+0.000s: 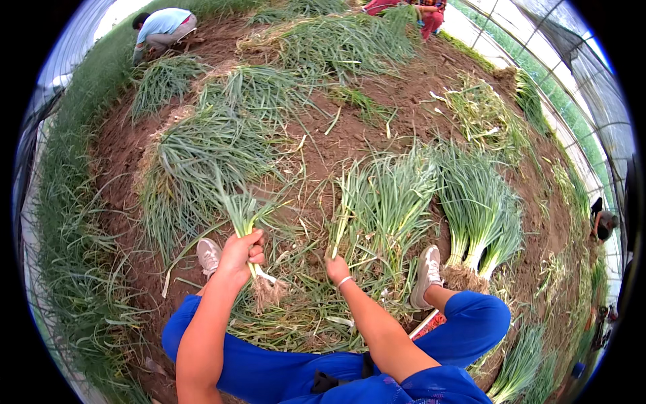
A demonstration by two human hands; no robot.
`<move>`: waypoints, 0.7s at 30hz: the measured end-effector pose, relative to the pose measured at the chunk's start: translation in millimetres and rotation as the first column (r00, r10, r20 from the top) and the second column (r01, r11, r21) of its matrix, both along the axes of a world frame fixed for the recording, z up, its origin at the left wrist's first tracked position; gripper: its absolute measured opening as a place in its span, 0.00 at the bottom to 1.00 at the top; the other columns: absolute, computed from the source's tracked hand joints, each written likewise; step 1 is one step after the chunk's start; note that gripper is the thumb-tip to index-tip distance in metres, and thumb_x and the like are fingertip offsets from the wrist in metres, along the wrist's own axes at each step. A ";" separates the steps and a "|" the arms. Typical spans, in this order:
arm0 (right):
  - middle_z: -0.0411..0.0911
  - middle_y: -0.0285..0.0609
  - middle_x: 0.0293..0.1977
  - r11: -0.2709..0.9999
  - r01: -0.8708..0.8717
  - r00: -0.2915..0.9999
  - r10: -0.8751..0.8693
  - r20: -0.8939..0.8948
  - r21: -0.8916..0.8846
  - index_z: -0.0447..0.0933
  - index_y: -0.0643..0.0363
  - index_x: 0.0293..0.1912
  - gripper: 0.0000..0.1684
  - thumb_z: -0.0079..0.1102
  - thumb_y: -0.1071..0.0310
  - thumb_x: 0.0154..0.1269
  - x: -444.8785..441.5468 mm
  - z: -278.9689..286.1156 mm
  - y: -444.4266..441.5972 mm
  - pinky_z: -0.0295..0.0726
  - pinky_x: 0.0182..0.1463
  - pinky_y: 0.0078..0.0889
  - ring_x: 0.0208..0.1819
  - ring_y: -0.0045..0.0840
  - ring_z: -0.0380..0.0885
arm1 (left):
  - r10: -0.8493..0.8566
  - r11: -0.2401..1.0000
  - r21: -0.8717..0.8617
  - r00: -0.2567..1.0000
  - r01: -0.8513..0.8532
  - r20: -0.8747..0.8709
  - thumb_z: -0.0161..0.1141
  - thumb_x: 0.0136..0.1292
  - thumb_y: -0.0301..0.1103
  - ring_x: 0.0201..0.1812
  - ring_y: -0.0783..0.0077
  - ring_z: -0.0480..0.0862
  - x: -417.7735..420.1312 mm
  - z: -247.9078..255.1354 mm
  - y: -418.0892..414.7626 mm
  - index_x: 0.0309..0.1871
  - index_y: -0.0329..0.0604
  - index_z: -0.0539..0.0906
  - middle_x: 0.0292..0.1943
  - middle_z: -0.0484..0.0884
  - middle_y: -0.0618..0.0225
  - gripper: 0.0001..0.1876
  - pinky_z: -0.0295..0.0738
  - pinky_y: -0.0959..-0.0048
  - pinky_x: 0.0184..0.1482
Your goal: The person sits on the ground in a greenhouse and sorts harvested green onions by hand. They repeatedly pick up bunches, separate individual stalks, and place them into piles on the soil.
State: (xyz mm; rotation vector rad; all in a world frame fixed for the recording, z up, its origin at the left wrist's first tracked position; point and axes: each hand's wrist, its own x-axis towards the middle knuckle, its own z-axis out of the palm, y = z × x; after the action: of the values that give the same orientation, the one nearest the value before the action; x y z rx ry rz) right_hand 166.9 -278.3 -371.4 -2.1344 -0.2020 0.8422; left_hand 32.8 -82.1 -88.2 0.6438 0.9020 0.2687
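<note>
My left hand [243,252] is closed around a small bunch of green onions [241,214], with its leaves above the fist and the white stems and brown roots hanging below. To the right, my right hand [337,267] has its fingers at the lower end of a pale yellowish leaf or stalk [344,227]; its fingertips are partly hidden. That stalk lies against a loose heap of green onions [391,197]. Beyond my right shoe stand neat bundles of green onions [477,222], roots down. Stripped leaves [303,323] litter the ground between my feet.
A large pile of green onions [202,156] lies ahead on the left, with more piles [338,45] farther off. My shoes [209,256] flank the litter. One person [164,30] crouches at the upper left; others are at the top and far right. Growing plants [65,202] line the left side.
</note>
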 end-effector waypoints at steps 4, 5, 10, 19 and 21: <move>0.78 0.62 0.31 0.780 -0.611 0.777 0.624 0.086 -0.137 0.76 0.65 0.40 0.25 0.52 0.49 0.61 -32.4 56.1 -19.4 0.75 0.41 0.47 0.36 0.52 0.78 | 0.009 1.000 0.007 1.000 -0.009 -0.015 0.55 0.62 0.24 0.16 0.87 0.60 11.8 -1.7 1.5 0.37 0.40 0.73 0.24 0.71 0.72 0.03 0.53 0.86 0.15; 0.78 0.60 0.30 0.851 -0.510 0.837 0.525 0.157 -0.123 0.76 0.64 0.41 0.24 0.53 0.50 0.62 -35.5 61.5 -24.7 0.75 0.40 0.46 0.35 0.51 0.78 | -0.004 1.000 0.001 1.000 0.004 -0.017 0.55 0.62 0.24 0.16 0.87 0.60 15.0 -4.5 -0.5 0.36 0.39 0.73 0.24 0.70 0.72 0.03 0.54 0.85 0.15; 0.76 0.59 0.26 0.946 -0.312 0.900 0.265 0.346 0.089 0.76 0.64 0.42 0.23 0.49 0.51 0.66 -31.7 158.2 -22.2 0.72 0.36 0.49 0.31 0.51 0.76 | -0.109 0.994 0.011 0.985 0.112 -0.131 0.58 0.62 0.27 0.15 0.88 0.60 22.2 -33.1 -15.7 0.38 0.38 0.74 0.25 0.73 0.69 0.05 0.54 0.86 0.15; 0.78 0.52 0.38 0.809 -0.549 0.792 0.424 0.439 0.209 0.79 0.55 0.49 0.19 0.55 0.56 0.63 -31.4 201.6 -58.8 0.75 0.45 0.35 0.39 0.41 0.77 | -0.292 0.946 0.110 0.949 0.304 -0.116 0.61 0.58 0.25 0.14 0.87 0.59 43.8 -27.6 -50.7 0.36 0.39 0.76 0.25 0.76 0.71 0.05 0.52 0.83 0.15; 0.75 0.40 0.32 0.854 -0.344 0.929 0.250 0.273 0.391 0.79 0.60 0.44 0.17 0.53 0.57 0.66 -35.5 196.2 -51.5 0.72 0.38 0.29 0.34 0.28 0.75 | -0.309 0.944 0.088 0.946 0.318 -0.099 0.60 0.58 0.23 0.14 0.88 0.59 46.7 -23.3 -53.1 0.35 0.39 0.75 0.24 0.76 0.72 0.05 0.51 0.83 0.15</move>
State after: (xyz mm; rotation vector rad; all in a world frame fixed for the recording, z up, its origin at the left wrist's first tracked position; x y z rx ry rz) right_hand 131.5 -329.8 -175.3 -1.7833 -0.7812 0.6597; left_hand 79.5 -135.2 -111.5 0.8889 0.8546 0.0013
